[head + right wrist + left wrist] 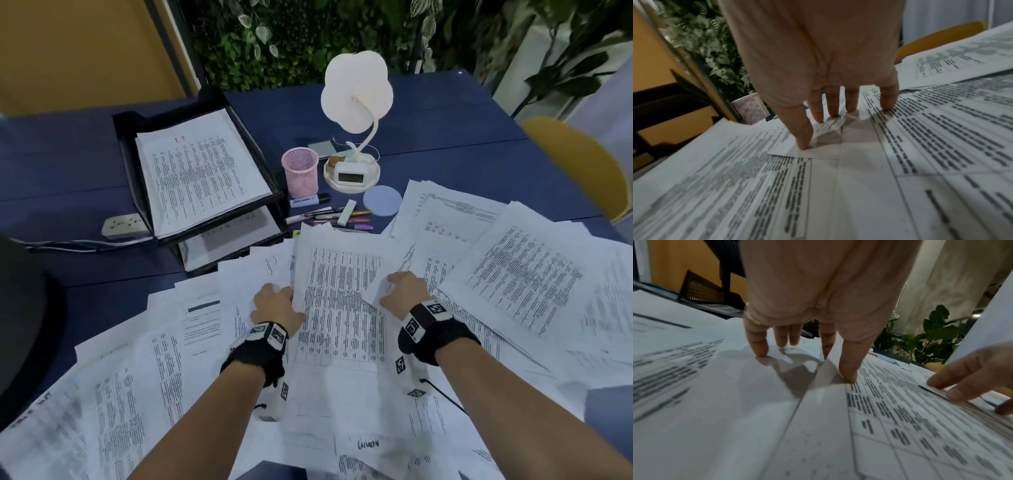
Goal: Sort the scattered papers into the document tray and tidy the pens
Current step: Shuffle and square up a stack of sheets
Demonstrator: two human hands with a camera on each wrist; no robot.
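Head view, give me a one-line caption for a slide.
Both hands, left hand and right hand, press fingertips onto scattered papers before a document tray.

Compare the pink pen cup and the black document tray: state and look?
The pink pen cup is round, upright and shows no pens sticking out; the black document tray is rectangular, two-tiered and already holds printed sheets. The cup stands right of the tray, with the pens lying loose before it. Both are mesh and sit on the blue table.
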